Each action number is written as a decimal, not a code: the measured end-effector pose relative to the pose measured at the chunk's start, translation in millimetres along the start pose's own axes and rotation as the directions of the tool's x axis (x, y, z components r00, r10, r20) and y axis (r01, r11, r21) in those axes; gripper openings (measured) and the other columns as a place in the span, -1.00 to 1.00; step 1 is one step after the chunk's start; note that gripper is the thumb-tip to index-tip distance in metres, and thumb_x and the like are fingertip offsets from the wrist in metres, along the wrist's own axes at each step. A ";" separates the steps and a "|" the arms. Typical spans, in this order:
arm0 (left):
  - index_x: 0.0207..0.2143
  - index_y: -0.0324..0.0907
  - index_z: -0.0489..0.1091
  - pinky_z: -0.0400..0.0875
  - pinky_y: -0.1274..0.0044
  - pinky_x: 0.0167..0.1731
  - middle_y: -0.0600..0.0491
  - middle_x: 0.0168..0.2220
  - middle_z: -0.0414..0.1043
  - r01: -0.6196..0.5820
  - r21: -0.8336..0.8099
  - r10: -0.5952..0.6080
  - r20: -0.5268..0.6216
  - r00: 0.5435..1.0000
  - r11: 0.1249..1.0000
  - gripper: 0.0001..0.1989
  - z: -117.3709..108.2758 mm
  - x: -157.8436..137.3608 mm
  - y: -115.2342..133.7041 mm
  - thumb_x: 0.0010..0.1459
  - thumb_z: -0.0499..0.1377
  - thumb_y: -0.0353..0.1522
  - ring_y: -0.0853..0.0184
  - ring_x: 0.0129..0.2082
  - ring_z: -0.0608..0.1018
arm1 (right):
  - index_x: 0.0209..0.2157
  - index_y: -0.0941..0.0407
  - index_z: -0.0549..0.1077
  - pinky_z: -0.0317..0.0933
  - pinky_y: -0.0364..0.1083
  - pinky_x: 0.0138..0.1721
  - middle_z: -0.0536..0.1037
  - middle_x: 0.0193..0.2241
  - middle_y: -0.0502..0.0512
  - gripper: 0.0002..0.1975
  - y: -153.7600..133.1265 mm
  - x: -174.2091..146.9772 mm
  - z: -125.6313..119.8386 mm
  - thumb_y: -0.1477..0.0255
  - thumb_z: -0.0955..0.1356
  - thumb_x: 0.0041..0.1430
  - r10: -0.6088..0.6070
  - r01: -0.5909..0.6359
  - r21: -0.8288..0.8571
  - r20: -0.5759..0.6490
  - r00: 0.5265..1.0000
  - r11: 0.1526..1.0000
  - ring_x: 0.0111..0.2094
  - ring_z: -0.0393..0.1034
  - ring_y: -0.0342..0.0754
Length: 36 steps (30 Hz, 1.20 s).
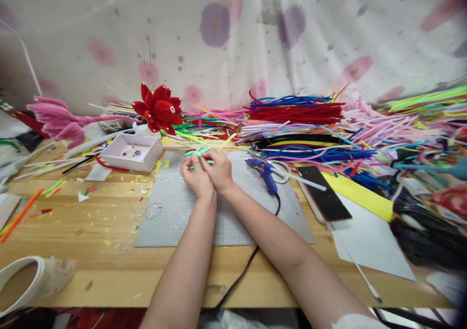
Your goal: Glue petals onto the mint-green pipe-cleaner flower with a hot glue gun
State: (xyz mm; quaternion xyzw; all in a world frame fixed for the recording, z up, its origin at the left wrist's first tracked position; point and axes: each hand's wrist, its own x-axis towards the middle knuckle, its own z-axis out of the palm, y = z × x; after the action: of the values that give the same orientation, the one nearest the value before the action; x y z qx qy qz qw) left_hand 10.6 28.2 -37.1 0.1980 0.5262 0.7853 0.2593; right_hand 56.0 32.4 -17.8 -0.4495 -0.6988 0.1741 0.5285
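Small mint-green bundled strips [199,151]: soft-looking, matt
Long pale-brown wooden tabletop [109,280]: smooth, grained, faint sheen
Grey rectangular gridded mat [164,232]: smooth, matt, plastic-looking
Blue pistol-shaped plastic glue gun [267,176]: hard, smooth
Black rectangular phone [330,202]: smooth, glossy, glass-like
Red many-petalled flower [158,110]: velvety, matt
Straight red chenille stems [295,114]: fuzzy, matt
Crumpled black plastic bag [419,239]: thin, creased, glossy

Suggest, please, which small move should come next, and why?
Perhaps steady the green piece with the left hand and gently adjust it with the right hand: both hands meet at it, while the blue glue gun lies unheld on the mat.
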 end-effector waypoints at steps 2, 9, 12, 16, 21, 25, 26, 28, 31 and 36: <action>-0.35 -0.23 0.31 0.30 0.47 -0.15 -0.01 -0.28 0.38 -0.008 0.002 0.008 0.005 1.000 1.000 -0.71 0.3 -0.4 0.4 0.04 0.11 -0.16 0.36 -0.19 0.45 | -0.49 0.11 0.38 0.21 -0.13 -0.29 0.39 -0.48 0.01 -0.92 0.8 0.0 0.5 0.50 0.30 0.05 -0.009 0.009 0.003 -0.005 1.000 1.000 -0.38 0.30 -0.12; -0.30 -0.22 0.30 0.30 0.47 -0.15 -0.01 -0.26 0.37 0.025 -0.107 -0.025 0.003 1.000 0.994 -0.67 1.1 -3.2 1.3 0.04 0.08 -0.13 0.36 -0.21 0.45 | -0.46 0.09 0.39 0.22 -0.13 -0.29 0.39 -0.45 0.01 -0.94 3.7 -1.6 2.8 0.50 0.29 0.05 0.015 -0.015 0.013 -0.037 0.999 1.000 -0.37 0.30 -0.12; -0.32 -0.21 0.30 0.30 0.47 -0.15 0.00 -0.28 0.37 0.018 -0.085 -0.020 -0.017 1.000 0.996 -0.69 0.1 -3.3 0.5 0.03 0.10 -0.14 0.36 -0.20 0.45 | -0.46 0.09 0.39 0.22 -0.13 -0.29 0.39 -0.45 0.01 -0.94 3.9 -2.1 3.0 0.50 0.29 0.05 0.016 -0.015 0.020 -0.041 0.999 1.000 -0.37 0.30 -0.12; -0.33 -0.21 0.30 0.30 0.48 -0.15 0.00 -0.27 0.37 -0.027 -0.018 0.027 0.000 1.000 0.999 -0.72 -0.9 -2.2 -1.4 0.05 0.10 -0.17 0.36 -0.18 0.44 | -0.46 0.09 0.40 0.22 -0.12 -0.29 0.39 -0.45 0.01 -0.94 3.9 -2.2 2.8 0.49 0.29 0.05 0.013 -0.012 0.036 -0.036 0.999 0.999 -0.37 0.31 -0.12; -0.33 -0.20 0.31 0.28 0.48 -0.14 0.00 -0.27 0.36 -0.043 0.007 0.042 0.020 0.999 0.999 -0.74 -0.4 -1.3 -1.9 0.07 0.09 -0.18 0.36 -0.18 0.43 | -0.47 0.09 0.40 0.22 -0.12 -0.28 0.39 -0.45 0.01 -0.93 3.5 -1.8 1.4 0.49 0.29 0.05 0.020 -0.020 0.031 -0.017 1.000 0.999 -0.36 0.31 -0.12; -0.34 -0.20 0.30 0.27 0.49 -0.15 0.01 -0.27 0.35 -0.063 0.019 0.062 0.036 0.997 0.998 -0.72 0.7 -2.1 -2.0 0.06 0.08 -0.16 0.37 -0.19 0.42 | -0.48 0.09 0.40 0.23 -0.12 -0.28 0.40 -0.46 0.01 -0.93 3.3 -1.8 0.6 0.50 0.30 0.04 0.005 -0.005 0.030 -0.021 1.000 1.000 -0.37 0.31 -0.12; -0.34 -0.20 0.30 0.26 0.49 -0.15 0.00 -0.26 0.34 -0.065 0.019 0.064 0.034 0.997 0.998 -0.72 0.5 -2.7 -2.0 0.06 0.09 -0.15 0.37 -0.19 0.42 | -0.48 0.10 0.40 0.24 -0.12 -0.28 0.41 -0.46 0.02 -0.93 3.6 -1.7 0.3 0.50 0.30 0.04 0.002 -0.001 0.037 -0.027 1.000 0.999 -0.36 0.32 -0.12; -0.33 -0.20 0.29 0.25 0.50 -0.14 0.00 -0.25 0.34 -0.066 0.017 0.065 0.018 0.998 0.998 -0.72 -1.3 -3.6 -1.5 0.05 0.08 -0.15 0.37 -0.19 0.41 | -0.46 0.10 0.40 0.25 -0.12 -0.27 0.42 -0.44 0.03 -0.94 5.4 -1.1 -1.0 0.50 0.29 0.04 0.009 -0.006 0.062 -0.041 0.999 0.998 -0.36 0.33 -0.13; -0.29 -0.19 0.28 0.22 0.52 -0.13 0.01 -0.24 0.32 -0.080 0.034 0.081 -0.032 0.996 0.996 -0.71 -9.9 -0.6 0.0 0.06 0.06 -0.15 0.38 -0.19 0.40 | -0.42 0.11 0.41 0.27 -0.12 -0.26 0.45 -0.41 0.04 -0.93 12.2 0.7 -6.1 0.48 0.28 0.03 0.045 -0.039 0.106 -0.055 0.997 0.994 -0.36 0.35 -0.13; -0.31 -0.19 0.26 0.17 0.54 -0.08 0.04 -0.27 0.29 -0.170 0.121 0.175 -0.033 0.984 0.978 -0.76 -38.0 28.9 2.7 0.08 0.04 -0.20 0.40 -0.17 0.38 | -0.34 0.12 0.39 0.30 -0.09 -0.23 0.46 -0.36 0.05 -0.85 32.1 -1.8 -23.1 0.44 0.31 -0.02 0.063 -0.070 0.162 0.049 0.997 0.984 -0.33 0.37 -0.14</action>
State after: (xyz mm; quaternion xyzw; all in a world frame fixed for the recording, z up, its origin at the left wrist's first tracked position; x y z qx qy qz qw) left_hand -34.9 17.6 -47.4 0.2408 0.5580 0.7765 0.1664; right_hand 91.0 42.8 -33.2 -0.4238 -0.6779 0.2582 0.5423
